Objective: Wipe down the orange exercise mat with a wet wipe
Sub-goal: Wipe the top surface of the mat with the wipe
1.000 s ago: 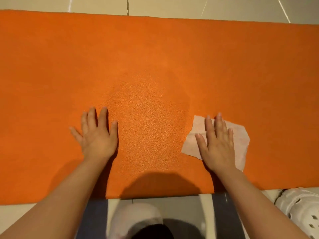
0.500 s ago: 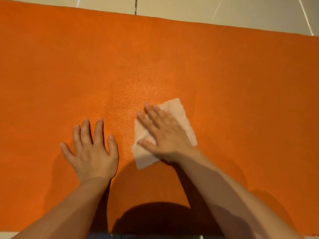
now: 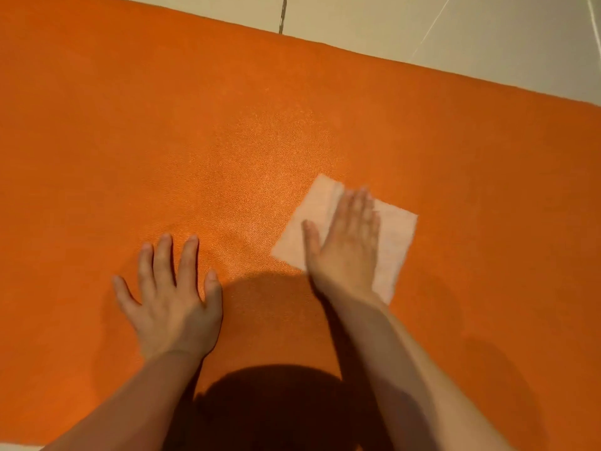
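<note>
Both hands lie flat with fingers straight: my left hand (image 3: 172,297) braces the orange mat (image 3: 130,131), my right hand (image 3: 346,242) presses the wet wipe (image 3: 395,237) beneath its palm. Wiping is mid-stroke; next I'd judge the dry stretch beyond my right hand needs passes.

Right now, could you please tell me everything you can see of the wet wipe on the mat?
The wet wipe is a pale, whitish-pink, roughly square sheet of thin, soft-looking material, lying flat and turned diamond-wise on the orange exercise mat, right of centre. The right hand presses on it with straight fingers, covering its middle, so its corners stick out around the hand. Its edges look slightly blurred. The left hand rests flat on the mat, apart from the wipe.
</note>
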`<state>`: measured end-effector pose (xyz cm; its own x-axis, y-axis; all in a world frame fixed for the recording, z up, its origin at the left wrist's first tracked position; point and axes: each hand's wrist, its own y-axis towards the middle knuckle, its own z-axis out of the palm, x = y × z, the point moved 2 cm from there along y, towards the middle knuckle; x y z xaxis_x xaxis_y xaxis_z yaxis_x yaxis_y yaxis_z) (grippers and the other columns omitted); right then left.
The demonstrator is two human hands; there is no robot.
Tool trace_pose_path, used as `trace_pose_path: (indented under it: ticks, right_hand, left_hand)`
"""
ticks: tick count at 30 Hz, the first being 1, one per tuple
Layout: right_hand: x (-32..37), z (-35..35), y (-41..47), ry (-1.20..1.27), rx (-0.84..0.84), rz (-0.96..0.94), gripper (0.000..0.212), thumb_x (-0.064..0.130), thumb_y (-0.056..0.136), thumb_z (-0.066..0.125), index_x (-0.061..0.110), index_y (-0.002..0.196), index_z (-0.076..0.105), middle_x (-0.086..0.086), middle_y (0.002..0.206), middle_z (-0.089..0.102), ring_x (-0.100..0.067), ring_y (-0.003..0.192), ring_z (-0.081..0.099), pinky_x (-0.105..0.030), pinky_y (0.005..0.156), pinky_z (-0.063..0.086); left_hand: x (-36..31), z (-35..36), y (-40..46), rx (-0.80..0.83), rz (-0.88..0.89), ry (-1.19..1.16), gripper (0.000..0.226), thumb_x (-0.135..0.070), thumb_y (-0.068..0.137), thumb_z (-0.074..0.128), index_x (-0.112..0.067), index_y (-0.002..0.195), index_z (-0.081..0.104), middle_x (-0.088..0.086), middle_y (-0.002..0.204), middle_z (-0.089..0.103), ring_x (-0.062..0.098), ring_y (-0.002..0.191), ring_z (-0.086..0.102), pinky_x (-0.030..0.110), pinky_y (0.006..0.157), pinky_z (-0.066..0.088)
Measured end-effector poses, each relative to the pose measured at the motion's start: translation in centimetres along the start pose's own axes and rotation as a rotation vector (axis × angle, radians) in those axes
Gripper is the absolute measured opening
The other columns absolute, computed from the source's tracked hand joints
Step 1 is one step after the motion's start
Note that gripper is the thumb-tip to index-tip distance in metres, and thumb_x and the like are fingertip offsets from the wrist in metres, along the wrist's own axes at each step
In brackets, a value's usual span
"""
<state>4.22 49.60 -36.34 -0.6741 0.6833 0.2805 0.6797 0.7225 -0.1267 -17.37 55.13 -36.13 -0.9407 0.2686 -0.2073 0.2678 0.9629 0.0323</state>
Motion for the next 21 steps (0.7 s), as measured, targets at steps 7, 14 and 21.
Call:
trace_pose_path:
  ticks: [7,14,21]
  right_hand:
    - [5.3,1.6,-1.8,-0.087,0.138,-0.568,0.076,0.059,0.099,0.025,0.013,0.155,0.003,-0.005,0.163,-0.006,-0.018,0.151,-0.007,-0.031,0.119,-0.015]
    - [-9.4,-3.9,3.4,-0.131,0.043,-0.032,0.086,0.068,0.091,0.013,0.013,0.157,0.007,-0.007,0.165,-0.004,-0.02,0.151,-0.006,-0.033,0.12,-0.009]
    - [-5.7,-1.9,-0.5,-0.086,-0.045,0.121,0.08,0.061,0.096,0.013,0.007,0.156,0.011,-0.011,0.164,0.005,-0.024,0.151,0.002,-0.044,0.121,-0.004]
  left_hand:
    - [0.5,0.1,0.2,0.032,-0.018,-0.003,0.059,-0.045,0.093,0.031,-0.024,0.146,0.043,0.011,0.157,0.032,0.029,0.148,0.018,0.064,0.113,0.007]
    - [0.2,-0.1,0.0,-0.007,0.009,-0.024,0.057,-0.044,0.093,0.033,-0.021,0.144,0.046,0.012,0.154,0.035,0.032,0.146,0.024,0.066,0.112,0.01]
    - [0.0,-0.2,0.3,-0.006,-0.018,-0.003,0.057,-0.044,0.092,0.034,-0.021,0.141,0.05,0.013,0.152,0.039,0.033,0.144,0.026,0.067,0.112,0.013]
